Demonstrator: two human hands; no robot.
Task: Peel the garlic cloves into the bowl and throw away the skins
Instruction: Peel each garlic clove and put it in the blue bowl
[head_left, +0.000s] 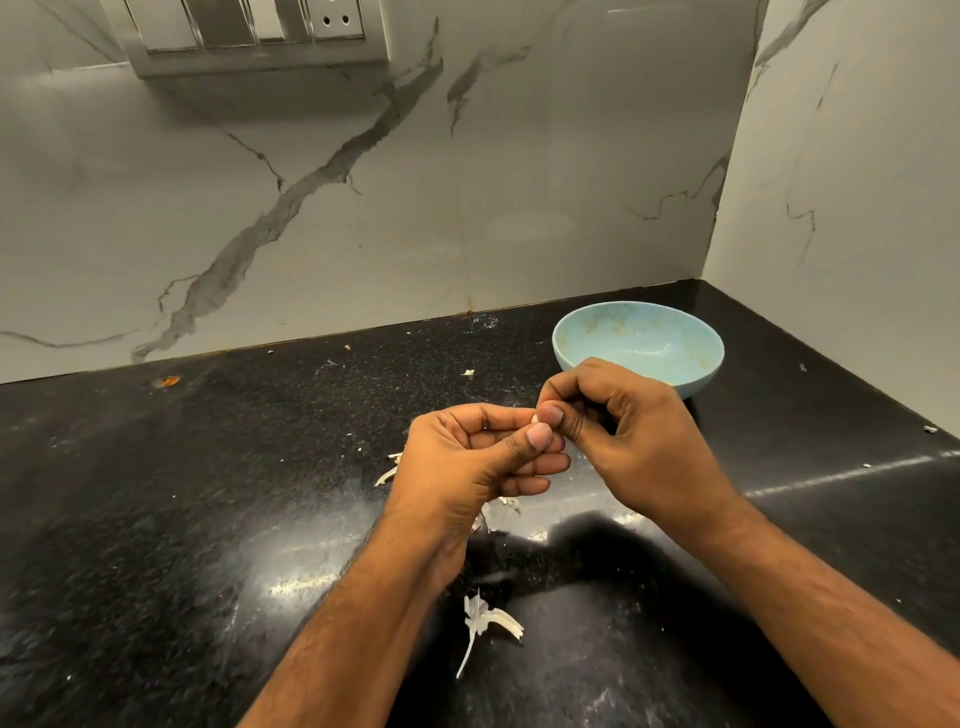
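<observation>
Both hands meet above the middle of the black table (208, 519), thumbs almost touching. The left hand (483, 457) has its fingers curled inward, thumb pressed over them, and the right hand (618, 431) is curled the same way, thumb and forefinger pinching. Between the two thumbs a small pale sliver of a garlic clove (534, 417) shows; both hands grip it, and most of it is hidden by the fingers. The light blue bowl (638, 345) stands just behind the right hand, toward the far right corner of the table, where the marble walls (363, 208) meet. Dry skins (488, 618) lie on the table under the wrists near the front edge, with more scraps beneath the left hand and small flecks scattered toward the back edge.
</observation>
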